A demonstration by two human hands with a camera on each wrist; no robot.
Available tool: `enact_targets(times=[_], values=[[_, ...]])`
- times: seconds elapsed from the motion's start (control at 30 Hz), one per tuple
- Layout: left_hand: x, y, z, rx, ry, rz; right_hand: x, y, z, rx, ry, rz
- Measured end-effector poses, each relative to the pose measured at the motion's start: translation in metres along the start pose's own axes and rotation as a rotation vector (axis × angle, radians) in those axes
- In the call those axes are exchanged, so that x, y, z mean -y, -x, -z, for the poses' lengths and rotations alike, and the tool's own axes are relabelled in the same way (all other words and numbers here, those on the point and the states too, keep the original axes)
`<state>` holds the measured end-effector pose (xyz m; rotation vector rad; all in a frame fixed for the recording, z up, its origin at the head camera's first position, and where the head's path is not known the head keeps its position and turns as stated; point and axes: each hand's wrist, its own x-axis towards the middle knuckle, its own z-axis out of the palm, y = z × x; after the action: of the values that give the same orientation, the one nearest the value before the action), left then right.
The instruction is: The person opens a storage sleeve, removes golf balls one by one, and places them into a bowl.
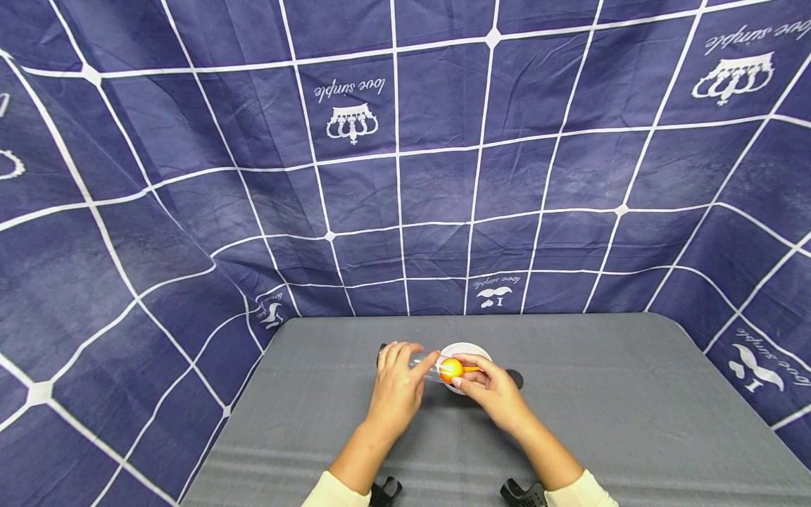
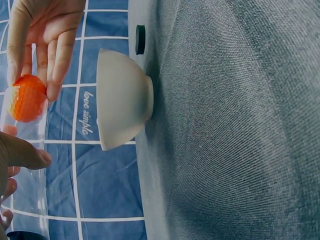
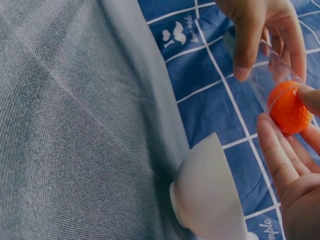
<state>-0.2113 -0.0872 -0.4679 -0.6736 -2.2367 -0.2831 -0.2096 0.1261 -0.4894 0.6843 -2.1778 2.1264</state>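
Observation:
My left hand [image 1: 405, 366] grips a clear plastic tube [image 3: 260, 75] lying roughly level above the grey table [image 1: 602, 422], its dark closed end [image 1: 381, 350] pointing left. Held in my right hand's [image 1: 469, 377] fingertips, an orange dimpled ball [image 1: 451, 367] sits right at the tube's open mouth. In the wrist views the ball [image 2: 27, 97] [image 3: 289, 107] lies against the tube's rim, partly inside it. Just beyond and under both hands a white bowl [image 1: 469, 349] stands upright on the table; its inside is hidden in the wrist views [image 2: 125, 100] [image 3: 210, 200].
A small black disc [image 1: 514, 379] lies on the table right of the bowl, seen also as the disc [image 2: 140, 40] in the left wrist view. A blue checked cloth [image 1: 405, 176] hangs behind and around the table.

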Motion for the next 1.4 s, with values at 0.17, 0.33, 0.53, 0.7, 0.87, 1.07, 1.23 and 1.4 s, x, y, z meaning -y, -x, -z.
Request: enact_targets(times=[0.17, 0.33, 0.53, 0.7, 0.87, 1.07, 1.23, 1.4], values=[[0.000, 0.000, 0.000, 0.000, 0.013, 0.011, 0.001, 0.000, 0.000, -0.011, -0.009, 0.003], [0.001, 0.001, -0.002, -0.010, 0.051, 0.050, 0.004, -0.001, 0.001, -0.031, 0.009, 0.008], [0.004, 0.003, -0.004, -0.046, 0.097, 0.080, 0.008, -0.001, 0.003, -0.060, 0.027, 0.026], [0.005, 0.005, -0.007, -0.055, 0.141, 0.122, 0.012, -0.001, 0.005, -0.081, 0.044, 0.003], [0.005, 0.007, -0.009, -0.024, 0.217, 0.229, 0.013, -0.002, 0.008, -0.086, 0.031, -0.015], [0.006, 0.010, -0.012, 0.001, 0.288, 0.314, 0.010, -0.004, 0.014, -0.077, 0.026, 0.031], [0.007, 0.012, -0.013, 0.012, 0.309, 0.340, 0.007, -0.005, 0.016, -0.087, 0.054, 0.079], [0.007, 0.014, -0.016, 0.033, 0.314, 0.361, 0.005, -0.006, 0.018, -0.093, 0.105, 0.127]])
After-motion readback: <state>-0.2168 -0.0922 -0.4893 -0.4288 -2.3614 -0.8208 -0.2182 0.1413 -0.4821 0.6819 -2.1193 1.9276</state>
